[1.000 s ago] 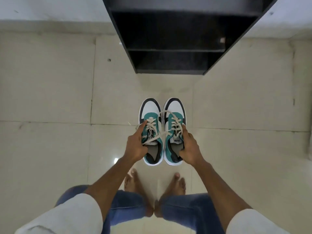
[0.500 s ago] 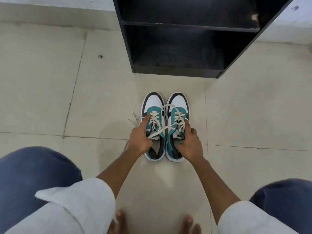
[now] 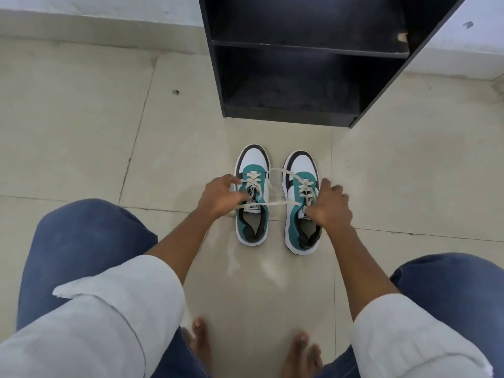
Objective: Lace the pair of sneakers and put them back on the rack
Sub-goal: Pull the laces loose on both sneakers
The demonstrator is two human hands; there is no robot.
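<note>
Two sneakers point(image 3: 276, 199) were set apart on the floor point(image 3: 81, 148) before the rack point(image 3: 300, 64); a lace point(image 3: 268, 204) was pinched by the left hand point(image 3: 219, 196), the right sneaker's tongue by the right hand point(image 3: 328, 205).

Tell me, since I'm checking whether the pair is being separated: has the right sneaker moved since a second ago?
Yes. The right sneaker has shifted rightward from the left sneaker; they touched before, and bare floor tile now shows between them.
</note>
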